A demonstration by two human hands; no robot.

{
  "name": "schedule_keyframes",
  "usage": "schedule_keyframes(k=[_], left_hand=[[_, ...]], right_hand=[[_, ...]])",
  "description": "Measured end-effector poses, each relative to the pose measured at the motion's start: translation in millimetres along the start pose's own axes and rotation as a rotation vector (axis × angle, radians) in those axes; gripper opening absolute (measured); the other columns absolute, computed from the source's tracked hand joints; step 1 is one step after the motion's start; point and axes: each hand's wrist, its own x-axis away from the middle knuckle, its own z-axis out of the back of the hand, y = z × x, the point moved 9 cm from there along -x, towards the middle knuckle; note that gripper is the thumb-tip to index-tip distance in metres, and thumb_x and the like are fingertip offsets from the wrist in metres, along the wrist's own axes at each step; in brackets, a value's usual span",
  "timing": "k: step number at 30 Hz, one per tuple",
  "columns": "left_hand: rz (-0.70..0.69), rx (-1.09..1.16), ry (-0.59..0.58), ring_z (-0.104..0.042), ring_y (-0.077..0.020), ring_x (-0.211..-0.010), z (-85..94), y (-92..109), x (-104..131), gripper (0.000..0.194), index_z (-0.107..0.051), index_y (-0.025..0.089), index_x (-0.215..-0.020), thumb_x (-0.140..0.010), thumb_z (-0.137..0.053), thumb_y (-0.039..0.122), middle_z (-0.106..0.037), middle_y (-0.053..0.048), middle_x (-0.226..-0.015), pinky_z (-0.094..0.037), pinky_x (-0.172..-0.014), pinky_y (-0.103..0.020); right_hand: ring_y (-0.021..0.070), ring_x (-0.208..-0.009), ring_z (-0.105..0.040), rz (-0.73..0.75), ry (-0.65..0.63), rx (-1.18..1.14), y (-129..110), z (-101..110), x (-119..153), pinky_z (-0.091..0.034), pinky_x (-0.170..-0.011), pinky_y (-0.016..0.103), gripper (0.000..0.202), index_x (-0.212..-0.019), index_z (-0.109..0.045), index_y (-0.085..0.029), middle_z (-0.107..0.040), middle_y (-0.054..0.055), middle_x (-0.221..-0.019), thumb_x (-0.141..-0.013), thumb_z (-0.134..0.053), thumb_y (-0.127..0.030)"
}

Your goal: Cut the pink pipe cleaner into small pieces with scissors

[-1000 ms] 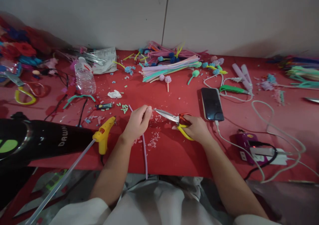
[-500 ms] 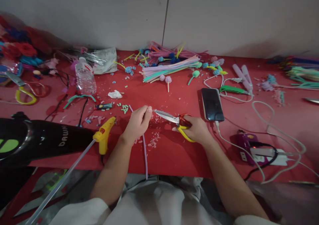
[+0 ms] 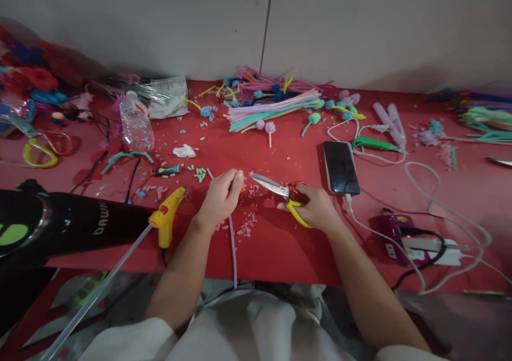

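My left hand is closed, thumb pressed on the curled fingers. Whatever it pinches at the fingertips is too small and hidden to make out. A thin lilac pipe cleaner shows above and below this hand, its middle hidden; I cannot tell whether it is gripped or lies underneath. My right hand is wrapped round the red and yellow handles of a pair of scissors. The blades look closed and point left, their tips just short of my left fingertips. Pale pink trimmings are scattered on the red tabletop below.
Left stand a yellow glue gun, a black cylinder, a plastic bottle and other scissors. Pipe cleaner bundles lie at the back. A phone, cables and a purple charger occupy the right.
The scissors have drawn back slightly to the right, widening the gap between their tips and my left fingertips. My left hand has hardly moved.
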Motion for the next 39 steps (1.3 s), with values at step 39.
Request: schedule_keyframes(k=[39], left_hand=[[0.333,-0.413,0.090,-0.041,-0.0139,-0.058,58.8,-10,58,0.035,-0.043,0.021,-0.063,-0.094,-0.056,0.029,-0.048,0.001,-0.056,-0.026,-0.063,-0.031]], right_hand=[[0.0210,-0.066,-0.060,-0.087,0.252,-0.112,31,29,1,-0.042,-0.060,0.032,0.049,-0.075,-0.061,-0.021,-0.069,0.008,-0.072,-0.074,-0.072,-0.069]])
